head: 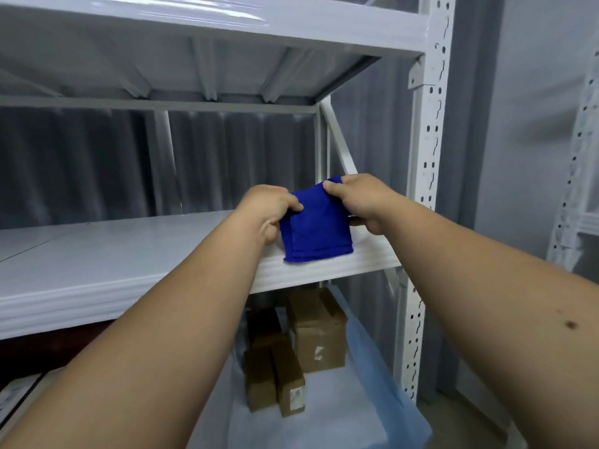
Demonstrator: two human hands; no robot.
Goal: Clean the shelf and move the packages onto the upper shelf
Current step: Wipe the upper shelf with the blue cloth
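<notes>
Blue cloth (316, 226), folded into a rough square, is the one item at the front edge of the white middle shelf (129, 251) of a white metal rack. Head view: both hands are up at that edge. The left hand (270, 210) pinches the cloth's upper left corner between thumb and fingers; the right hand (363, 202) grips the upper right corner the same way. The cloth hangs between them with its lower hem touching the shelf lip near the right end. The shelf surface to the left is bare white panel.

Below, on the lower shelf (324, 422), stand brown cardboard packages (319, 332): one larger box at the back, and two narrower boxes (275, 377) in front of it, close together. The larger box carries a small white mark on its front; a front narrow box bears a small white label (296, 398), its print too small to read. No brand is legible. Light blue plastic sheeting (382, 384) drapes beside the boxes on the right. A perforated white upright (428, 176) closes the rack's right side, under the top shelf (227, 24).
</notes>
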